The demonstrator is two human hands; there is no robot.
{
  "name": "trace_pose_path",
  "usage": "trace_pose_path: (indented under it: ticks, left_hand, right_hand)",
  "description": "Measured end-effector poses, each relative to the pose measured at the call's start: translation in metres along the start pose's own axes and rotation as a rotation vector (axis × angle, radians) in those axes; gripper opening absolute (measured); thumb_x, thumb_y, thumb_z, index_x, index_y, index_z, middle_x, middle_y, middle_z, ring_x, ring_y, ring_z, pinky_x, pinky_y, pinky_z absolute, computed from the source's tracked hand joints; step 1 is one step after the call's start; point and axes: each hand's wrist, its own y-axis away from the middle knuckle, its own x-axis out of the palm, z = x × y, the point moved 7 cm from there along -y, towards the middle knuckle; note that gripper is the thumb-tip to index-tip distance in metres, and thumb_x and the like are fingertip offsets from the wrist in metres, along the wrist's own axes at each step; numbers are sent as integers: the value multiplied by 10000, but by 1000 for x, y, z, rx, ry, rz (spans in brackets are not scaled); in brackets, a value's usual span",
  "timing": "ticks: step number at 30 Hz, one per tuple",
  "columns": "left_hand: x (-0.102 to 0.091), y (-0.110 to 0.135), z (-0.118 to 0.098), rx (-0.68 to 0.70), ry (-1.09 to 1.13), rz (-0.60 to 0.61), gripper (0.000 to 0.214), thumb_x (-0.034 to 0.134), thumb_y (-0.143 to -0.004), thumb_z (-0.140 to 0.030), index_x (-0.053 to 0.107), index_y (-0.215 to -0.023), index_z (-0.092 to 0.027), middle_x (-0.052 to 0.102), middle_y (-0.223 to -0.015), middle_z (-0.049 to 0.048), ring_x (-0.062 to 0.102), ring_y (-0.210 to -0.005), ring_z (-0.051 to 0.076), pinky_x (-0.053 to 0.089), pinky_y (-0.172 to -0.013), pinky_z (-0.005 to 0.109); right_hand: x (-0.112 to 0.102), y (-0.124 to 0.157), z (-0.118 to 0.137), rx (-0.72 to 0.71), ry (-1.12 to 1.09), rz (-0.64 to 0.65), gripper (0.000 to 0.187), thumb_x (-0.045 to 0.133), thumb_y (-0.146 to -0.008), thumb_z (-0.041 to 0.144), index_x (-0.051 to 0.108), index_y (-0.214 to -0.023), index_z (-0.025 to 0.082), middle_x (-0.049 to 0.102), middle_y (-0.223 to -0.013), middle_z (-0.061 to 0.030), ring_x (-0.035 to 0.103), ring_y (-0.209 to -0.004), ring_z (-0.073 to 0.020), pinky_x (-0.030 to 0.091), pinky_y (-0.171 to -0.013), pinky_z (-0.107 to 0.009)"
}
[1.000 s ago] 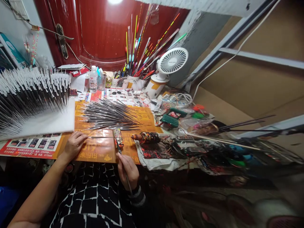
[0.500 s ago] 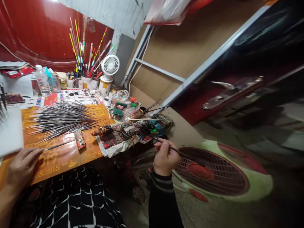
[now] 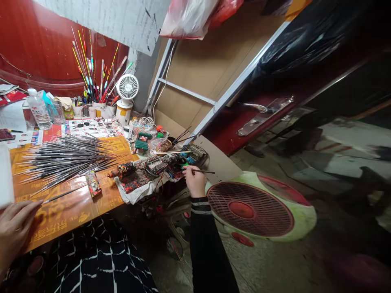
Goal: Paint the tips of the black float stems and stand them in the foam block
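At the table's left front edge, my left hand (image 3: 18, 221) is closed on one end of a thin grey fishing float (image 3: 64, 194). The float's far end reaches a paint-speckled block (image 3: 93, 184) and points towards a small paint-crusted motor (image 3: 122, 170). My right hand (image 3: 195, 182) pinches a slim dark-handled paintbrush (image 3: 205, 171) over the right end of the table. The brush tip is by the cluttered paint pots (image 3: 180, 162), too small to make out. Behind my left hand lies a fanned pile of dark floats (image 3: 67, 156).
A stained cloth (image 3: 134, 189) lies under the motor. Behind stand a small white fan (image 3: 127, 86), cups of coloured floats (image 3: 99, 109) and a plastic bottle (image 3: 39, 110). A green-rimmed floor fan (image 3: 250, 209) is right of my right arm. A door handle (image 3: 256, 107) shows beyond.
The view has swung to the right. My right hand has moved with the brush towards the paint pots. My left hand keeps hold of the float.
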Motion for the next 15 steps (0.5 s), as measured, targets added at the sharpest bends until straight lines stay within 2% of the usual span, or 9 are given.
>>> trace_pose_path:
  ticks: [4, 10, 15]
  left_hand:
    - [1, 2, 1, -17, 6, 16, 313, 475, -993, -344, 605, -1233, -192, 710, -973, 82, 638, -874, 279, 484, -808, 371]
    - [2, 2, 7, -168, 127, 36, 386, 478, -972, -376, 536, -1355, -374, 701, -973, 29, 637, -847, 270, 487, -807, 377]
    - [6, 8, 15, -272, 255, 15, 345, 543, -940, -399, 605, -1279, -417, 704, -974, 11, 625, -844, 266, 479, -828, 380]
  right_hand:
    - [-3, 3, -3, 8, -21, 32, 502, 443, -864, 606, 694, -929, 176, 726, -747, -77, 644, -621, -182, 527, -652, -305]
    - [-22, 11, -2, 33, -59, 0, 544, 459, -884, 623, 696, -993, 146, 730, -767, -83, 626, -599, -160, 524, -600, -283]
    - [-35, 11, -3, 44, -70, -40, 554, 480, -874, 637, 705, -968, 139, 714, -723, -68, 614, -578, -153, 510, -576, -272]
